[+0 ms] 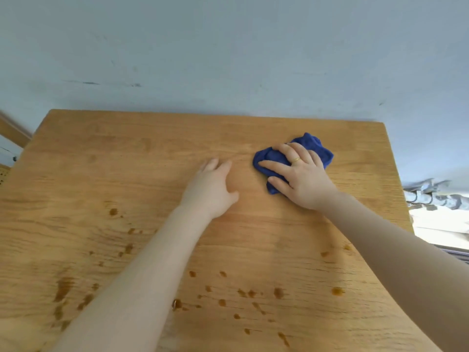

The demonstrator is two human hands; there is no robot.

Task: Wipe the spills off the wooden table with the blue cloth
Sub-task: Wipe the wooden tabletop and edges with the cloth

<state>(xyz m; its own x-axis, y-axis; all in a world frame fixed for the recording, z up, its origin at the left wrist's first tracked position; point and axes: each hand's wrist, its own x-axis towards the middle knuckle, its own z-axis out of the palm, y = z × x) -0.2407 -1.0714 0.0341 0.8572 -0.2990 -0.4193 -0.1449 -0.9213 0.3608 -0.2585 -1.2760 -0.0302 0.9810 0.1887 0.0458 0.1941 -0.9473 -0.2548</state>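
A crumpled blue cloth (pixel 314 147) lies on the wooden table (pixel 127 153) toward its far right. My right hand (pixel 302 175) lies on top of the cloth with fingers spread and pressing down; a gold ring is on one finger. My left hand (pixel 212 189) rests flat on the bare wood just left of the cloth, fingers straight. Brown spills (pixel 279 292) dot the near half of the table, with several drops and smears at the near left (pixel 63 288) and a few at the near right (pixel 337 290).
A pale blue wall (pixel 228 59) stands right behind the table's far edge. A wooden frame piece (pixel 12 133) shows at the far left. Past the table's right edge lie bunched grey fabric and white items (pixel 436 199).
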